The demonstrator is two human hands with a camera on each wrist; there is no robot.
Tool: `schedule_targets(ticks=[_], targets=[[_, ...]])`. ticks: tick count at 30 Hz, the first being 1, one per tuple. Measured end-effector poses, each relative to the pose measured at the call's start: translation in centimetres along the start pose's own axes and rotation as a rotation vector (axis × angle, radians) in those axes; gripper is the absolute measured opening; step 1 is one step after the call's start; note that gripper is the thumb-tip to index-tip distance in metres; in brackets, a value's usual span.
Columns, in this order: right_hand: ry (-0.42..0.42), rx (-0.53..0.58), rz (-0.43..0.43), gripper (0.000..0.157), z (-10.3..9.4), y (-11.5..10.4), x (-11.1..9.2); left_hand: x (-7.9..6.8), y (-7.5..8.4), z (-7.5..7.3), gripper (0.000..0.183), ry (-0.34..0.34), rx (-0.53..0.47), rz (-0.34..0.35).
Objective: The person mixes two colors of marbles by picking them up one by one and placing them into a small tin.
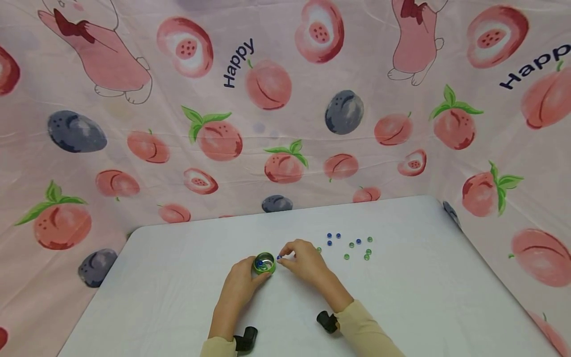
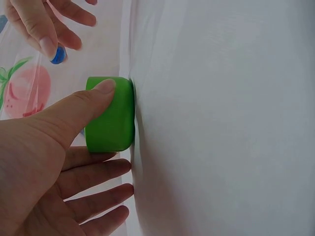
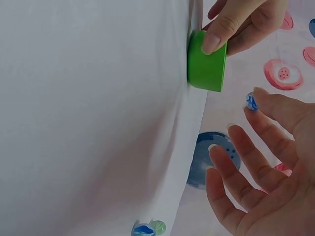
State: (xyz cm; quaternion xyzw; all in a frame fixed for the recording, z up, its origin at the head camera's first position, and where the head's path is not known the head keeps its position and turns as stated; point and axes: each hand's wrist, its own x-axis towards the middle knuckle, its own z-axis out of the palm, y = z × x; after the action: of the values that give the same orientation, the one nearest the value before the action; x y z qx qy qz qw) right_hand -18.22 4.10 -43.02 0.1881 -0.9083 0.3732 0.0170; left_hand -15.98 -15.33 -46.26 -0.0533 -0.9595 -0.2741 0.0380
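Observation:
My left hand [image 1: 240, 281] grips a small round green cup [image 2: 117, 120] by its side, thumb on the near wall and fingers behind. The cup stands upright on the white table, its mouth facing up. Inside it, blue and green glass marbles [image 1: 260, 264] show at the bottom. Just right of the rim, my right hand [image 1: 308, 261] pinches a blue marble [image 3: 251, 101] between thumb and index finger. Its other fingers are spread loosely in the right wrist view. That marble is held above the table, apart from the cup.
To the right of my right hand lie several loose blue marbles [image 1: 329, 243] and green marbles [image 1: 351, 245] on the white table [image 1: 424, 297]. A fruit-print cloth [image 1: 312, 114] hangs behind the table and along its sides. Black wrist cameras [image 1: 327, 322] sit below both hands.

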Motion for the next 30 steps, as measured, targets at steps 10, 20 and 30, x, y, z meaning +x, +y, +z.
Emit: schedule_targets(ticks=[10,20,30], targets=[[-0.030,0.006,0.038,0.012,0.6,-0.5,0.6,0.0,0.1,-0.1,0.046,0.006,0.002,0.009],[-0.028,-0.016,0.029,0.013,1.4,-0.7,1.2,0.0,0.1,0.1,0.048,0.005,0.009,0.006],[-0.033,-0.021,0.049,0.012,2.1,-0.8,1.4,0.0,0.2,-0.2,0.047,-0.003,0.002,0.009]])
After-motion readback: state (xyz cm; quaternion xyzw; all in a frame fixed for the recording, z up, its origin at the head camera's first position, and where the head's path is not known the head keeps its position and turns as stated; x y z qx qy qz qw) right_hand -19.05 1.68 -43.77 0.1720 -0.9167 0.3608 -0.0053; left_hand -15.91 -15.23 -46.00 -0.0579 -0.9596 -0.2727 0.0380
